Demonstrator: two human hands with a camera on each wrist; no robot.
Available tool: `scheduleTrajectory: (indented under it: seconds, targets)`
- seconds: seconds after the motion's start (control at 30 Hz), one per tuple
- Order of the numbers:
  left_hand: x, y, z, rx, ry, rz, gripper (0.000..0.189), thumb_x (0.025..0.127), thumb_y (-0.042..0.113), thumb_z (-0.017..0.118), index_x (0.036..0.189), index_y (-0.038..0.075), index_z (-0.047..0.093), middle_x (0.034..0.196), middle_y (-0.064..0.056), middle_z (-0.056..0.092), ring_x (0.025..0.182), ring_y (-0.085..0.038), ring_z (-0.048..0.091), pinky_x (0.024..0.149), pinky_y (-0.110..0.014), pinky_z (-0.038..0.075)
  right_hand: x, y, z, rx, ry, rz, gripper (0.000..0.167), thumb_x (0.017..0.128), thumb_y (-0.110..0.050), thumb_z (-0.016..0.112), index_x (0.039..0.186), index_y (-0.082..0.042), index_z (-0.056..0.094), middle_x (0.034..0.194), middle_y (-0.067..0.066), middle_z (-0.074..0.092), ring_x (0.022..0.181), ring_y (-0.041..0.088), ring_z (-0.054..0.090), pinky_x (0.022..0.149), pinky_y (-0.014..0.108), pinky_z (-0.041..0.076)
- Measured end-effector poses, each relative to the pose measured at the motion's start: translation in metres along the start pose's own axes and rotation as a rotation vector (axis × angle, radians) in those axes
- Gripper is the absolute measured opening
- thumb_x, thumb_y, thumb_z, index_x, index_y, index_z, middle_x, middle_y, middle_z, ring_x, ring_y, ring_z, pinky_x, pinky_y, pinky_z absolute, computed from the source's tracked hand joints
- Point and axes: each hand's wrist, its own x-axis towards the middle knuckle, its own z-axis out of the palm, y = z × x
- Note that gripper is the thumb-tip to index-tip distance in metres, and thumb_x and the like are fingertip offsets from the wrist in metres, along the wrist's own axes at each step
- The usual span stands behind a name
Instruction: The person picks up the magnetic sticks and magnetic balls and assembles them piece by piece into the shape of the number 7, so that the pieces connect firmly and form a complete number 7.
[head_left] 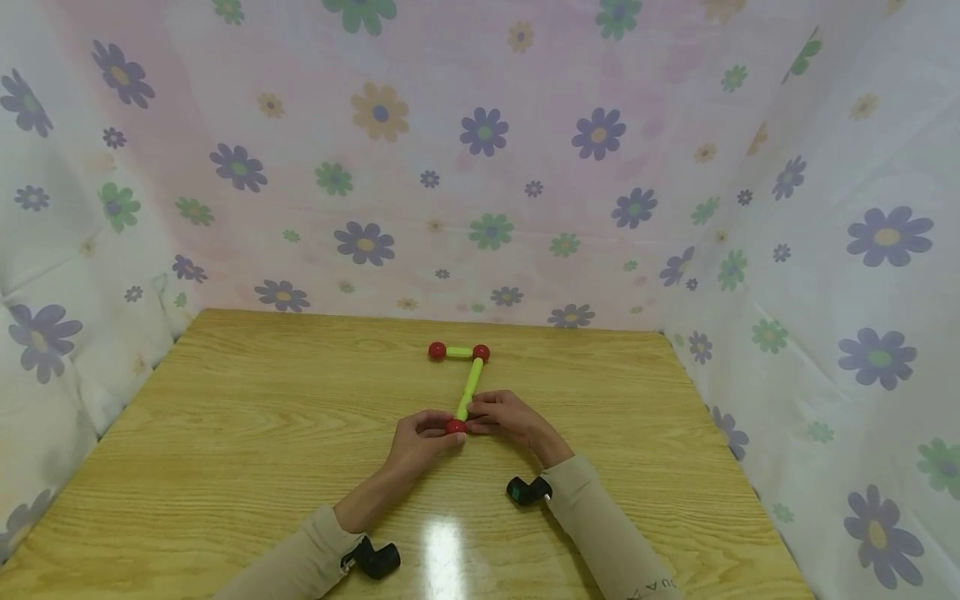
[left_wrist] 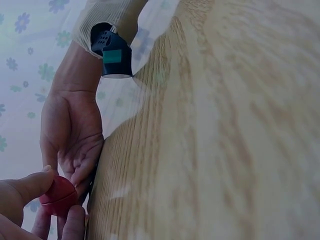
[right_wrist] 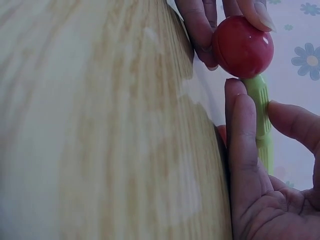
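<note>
A chain of red balls and yellow-green rods lies on the wooden table. In the head view, my left hand (head_left: 417,447) holds the nearest red ball (head_left: 455,427) between thumb and fingers. The left wrist view shows this ball (left_wrist: 59,196) with a seam round it. My right hand (head_left: 515,421) pinches the near end of the long rod (head_left: 470,387), right beside that ball; the right wrist view shows thumb and fingers on either side of the ribbed rod (right_wrist: 259,105). At the rod's far end sits a second ball (head_left: 481,353). A short rod (head_left: 459,352) runs left from it to a third ball (head_left: 437,351).
The wooden table (head_left: 247,417) is enclosed by flower-printed cloth (head_left: 420,183) at the back and both sides. A small black camera (head_left: 375,558) is worn at the left wrist and another black camera (head_left: 528,491) at the right.
</note>
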Motion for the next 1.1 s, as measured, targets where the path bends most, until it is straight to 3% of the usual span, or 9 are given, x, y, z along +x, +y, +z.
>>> scheduleTrajectory:
  seconds: [0.3, 0.6, 0.87, 1.1]
  targets:
    - [-0.0011, 0.0022, 0.0004, 0.007, -0.005, 0.014, 0.038, 0.084, 0.009, 0.084, 0.117, -0.002, 0.07, 0.111, -0.015, 0.07, 0.097, -0.021, 0.07, 0.08, -0.029, 0.055, 0.0, -0.0001, 0.0, -0.006, -0.002, 0.001, 0.044, 0.105, -0.016, 0.056, 0.137, 0.013, 0.05, 0.108, 0.011, 0.07, 0.092, 0.012, 0.071, 0.088, 0.026, 0.058]
    - [0.0037, 0.0003, -0.0069, -0.001, -0.079, -0.003, 0.037, 0.087, 0.009, 0.081, 0.12, -0.003, 0.07, 0.112, -0.015, 0.072, 0.098, -0.02, 0.07, 0.08, -0.028, 0.055, -0.0005, 0.0003, -0.0006, 0.005, -0.024, -0.019, 0.043, 0.107, -0.014, 0.054, 0.138, 0.014, 0.049, 0.111, 0.013, 0.069, 0.093, 0.012, 0.071, 0.091, 0.028, 0.058]
    - [0.0045, -0.0014, -0.0073, -0.015, -0.06, -0.027, 0.041, 0.084, 0.009, 0.084, 0.121, -0.001, 0.071, 0.111, -0.012, 0.074, 0.1, -0.017, 0.069, 0.082, -0.025, 0.055, 0.0007, 0.002, -0.0029, 0.004, -0.029, -0.014, 0.045, 0.107, -0.014, 0.054, 0.142, 0.014, 0.046, 0.116, 0.015, 0.068, 0.096, 0.013, 0.07, 0.092, 0.028, 0.057]
    - [0.0016, -0.0002, -0.0058, -0.021, -0.057, 0.012, 0.04, 0.085, 0.009, 0.083, 0.122, -0.003, 0.071, 0.113, -0.016, 0.074, 0.104, -0.022, 0.071, 0.084, -0.026, 0.057, 0.0013, 0.0045, -0.0048, 0.036, -0.016, -0.012, 0.046, 0.107, -0.013, 0.053, 0.143, 0.015, 0.045, 0.119, 0.018, 0.068, 0.096, 0.012, 0.071, 0.091, 0.028, 0.058]
